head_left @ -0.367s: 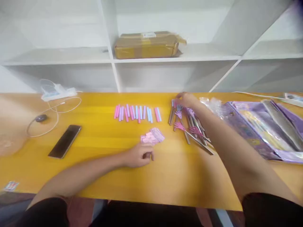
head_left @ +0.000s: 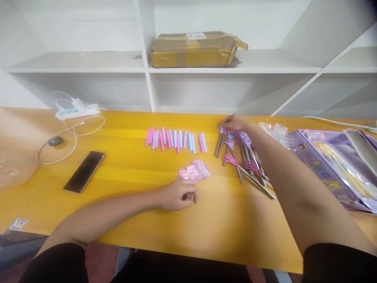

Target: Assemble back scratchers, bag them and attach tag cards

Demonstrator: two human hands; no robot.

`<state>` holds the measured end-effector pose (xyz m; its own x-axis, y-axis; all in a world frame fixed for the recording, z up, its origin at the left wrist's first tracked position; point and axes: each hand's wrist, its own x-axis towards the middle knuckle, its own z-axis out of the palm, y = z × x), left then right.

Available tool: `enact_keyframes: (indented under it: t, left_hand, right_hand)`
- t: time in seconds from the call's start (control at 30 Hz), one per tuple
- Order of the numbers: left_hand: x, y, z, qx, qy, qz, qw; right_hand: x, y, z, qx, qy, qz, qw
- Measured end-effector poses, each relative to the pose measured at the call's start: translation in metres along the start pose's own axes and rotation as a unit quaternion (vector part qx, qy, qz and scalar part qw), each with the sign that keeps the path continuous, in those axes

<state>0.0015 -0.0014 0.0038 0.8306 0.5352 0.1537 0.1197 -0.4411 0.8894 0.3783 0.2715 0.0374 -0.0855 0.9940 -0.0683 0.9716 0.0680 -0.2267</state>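
Note:
My right hand point(head_left: 235, 122) is at the far end of a loose pile of telescopic back scratchers, its fingers closed on the head of one back scratcher point(head_left: 225, 129); the fingertips are partly hidden. The others have metal rods and hand-shaped heads in pink, purple and blue, like the pink back scratcher point(head_left: 231, 158) lying nearer me. My left hand point(head_left: 179, 195) rests on the table with its fingers curled in and nothing visible in them. Just beyond it lies a small stack of pink printed cards point(head_left: 196, 170). Farther back is a row of pink, purple and blue sticks point(head_left: 178, 142).
A smartphone point(head_left: 84, 171) lies at the left, near a white power strip point(head_left: 77, 111) and its looped cable. On the right are crumpled clear plastic point(head_left: 278, 133) and a purple box point(head_left: 312, 157) of packets. A taped cardboard box point(head_left: 196, 51) sits on the white shelf.
The view has shifted slightly, so the table items appear a little farther right. My right hand stays at the back scratcher heads, and my left hand keeps its curled pose.

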Motion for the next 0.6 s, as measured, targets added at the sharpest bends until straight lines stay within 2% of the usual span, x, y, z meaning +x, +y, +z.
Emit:
enact_keyframes:
  t: [0.07, 0.23, 0.37, 0.6]
  left_hand:
    - [0.0, 0.001, 0.0, -0.003, -0.004, -0.007, 1.0]
    - [0.001, 0.003, 0.0, 0.0, -0.011, -0.026, 1.0]
    - [0.001, 0.003, 0.0, 0.005, -0.007, -0.021, 1.0]
    - [0.001, 0.003, -0.002, 0.001, -0.01, -0.028, 1.0]
  right_hand:
    - [-0.005, -0.006, -0.004, 0.023, 0.01, 0.002, 1.0]
    - [-0.024, -0.016, -0.025, 0.087, 0.106, -0.056, 0.989]
    - [-0.038, -0.014, -0.044, 0.138, 0.132, -0.096, 0.977]
    - [-0.048, -0.007, -0.064, 0.229, 0.206, -0.089, 0.947]
